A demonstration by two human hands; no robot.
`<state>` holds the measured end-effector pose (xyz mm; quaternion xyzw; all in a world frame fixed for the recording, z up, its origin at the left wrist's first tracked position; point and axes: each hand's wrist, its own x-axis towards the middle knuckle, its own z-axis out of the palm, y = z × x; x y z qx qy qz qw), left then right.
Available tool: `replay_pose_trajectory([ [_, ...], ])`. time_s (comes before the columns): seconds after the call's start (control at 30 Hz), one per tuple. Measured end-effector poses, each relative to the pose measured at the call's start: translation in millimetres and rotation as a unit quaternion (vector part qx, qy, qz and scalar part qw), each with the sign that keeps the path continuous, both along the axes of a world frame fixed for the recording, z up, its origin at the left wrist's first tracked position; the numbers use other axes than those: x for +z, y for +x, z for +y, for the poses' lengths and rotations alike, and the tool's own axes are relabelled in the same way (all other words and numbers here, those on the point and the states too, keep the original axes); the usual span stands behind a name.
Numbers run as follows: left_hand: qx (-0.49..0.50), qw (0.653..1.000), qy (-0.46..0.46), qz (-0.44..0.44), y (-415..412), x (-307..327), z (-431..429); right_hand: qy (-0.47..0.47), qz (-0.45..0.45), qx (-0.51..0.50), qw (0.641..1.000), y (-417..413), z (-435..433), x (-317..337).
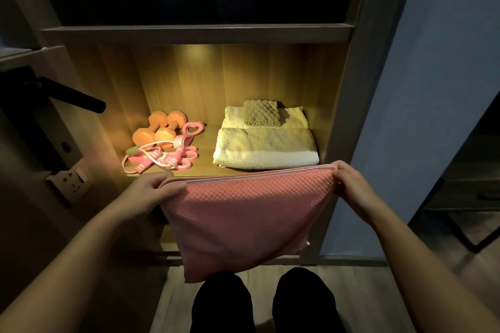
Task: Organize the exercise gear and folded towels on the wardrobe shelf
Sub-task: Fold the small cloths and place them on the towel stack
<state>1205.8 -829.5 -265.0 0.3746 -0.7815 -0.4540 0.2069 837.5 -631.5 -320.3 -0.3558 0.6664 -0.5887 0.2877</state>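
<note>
My left hand (159, 189) and right hand (349, 178) each pinch a top corner of the pink towel (243, 213), fingers curled over the hem. It hangs stretched between them, top edge running nine to three, just short of the shelf (205, 149) lip. The folded cream towels (265, 146) lie at ten o'clock from my right hand, the nearer one, their long side parallel to my hem.

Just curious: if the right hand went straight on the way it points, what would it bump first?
Probably the folded white towel, near its front right corner. The right hand, pinching the pink towel, sits just in front of it, though depth is unclear.
</note>
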Motion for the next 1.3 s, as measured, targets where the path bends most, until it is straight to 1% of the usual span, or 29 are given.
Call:
replay_pose_trajectory([
  [0.1,0.043,0.994,0.078,0.062,-3,-1,5,-0.011,0.005,-0.036,0.999,6,-4,2],
  [0.2,0.085,0.987,0.099,0.098,-17,-5,9,-0.021,0.02,-0.088,0.996,17,-12,4],
  [0.23,0.108,0.985,0.086,0.101,-22,-7,9,-0.031,0.031,-0.105,0.993,20,-15,4],
  [0.27,0.142,0.983,0.052,0.1,-26,-9,8,-0.04,0.046,-0.12,0.991,22,-17,5],
  [0.3,0.181,0.979,-0.004,0.093,-30,-10,7,-0.043,0.07,-0.134,0.988,24,-19,5],
  [0.37,0.247,0.959,-0.124,0.064,-36,-13,6,-0.036,0.129,-0.167,0.977,24,-21,4],
  [0.4,0.267,0.949,-0.156,0.063,-38,-16,6,-0.037,0.154,-0.184,0.97,24,-21,3],
  [0.43,0.279,0.942,-0.17,0.073,-40,-19,5,-0.042,0.171,-0.198,0.964,25,-22,4],
  [0.5,0.293,0.936,-0.163,0.105,-46,-23,4,-0.058,0.184,-0.222,0.956,28,-22,7],
  [0.6,0.314,0.933,-0.097,0.147,-55,-21,4,-0.083,0.169,-0.238,0.953,34,-23,14],
  [0.67,0.307,0.936,-0.081,0.15,-54,-20,6,-0.091,0.159,-0.236,0.954,35,-19,16],
  [0.73,0.279,0.945,-0.1,0.136,-46,-22,12,-0.083,0.145,-0.219,0.961,35,-7,13],
  [0.87,0.227,0.965,-0.104,0.084,-17,-33,44,-0.03,0.101,-0.165,0.981,48,31,-12],
  [0.97,0.208,0.974,-0.061,0.067,8,-52,76,0.018,0.085,-0.135,0.987,67,64,-33],
  [1.07,0.179,0.981,0.014,0.07,32,-70,106,0.051,0.069,-0.105,0.991,86,100,-45],
  [1.13,0.163,0.983,0.049,0.066,48,-73,122,0.064,0.037,-0.072,0.995,95,125,-48],
  [1.23,0.124,0.987,0.075,0.066,73,-72,143,0.071,-0.032,0.0,0.997,100,156,-46],
  [1.3,0.095,0.99,0.091,0.056,82,-74,153,0.092,-0.053,0.034,0.994,100,166,-45],
])
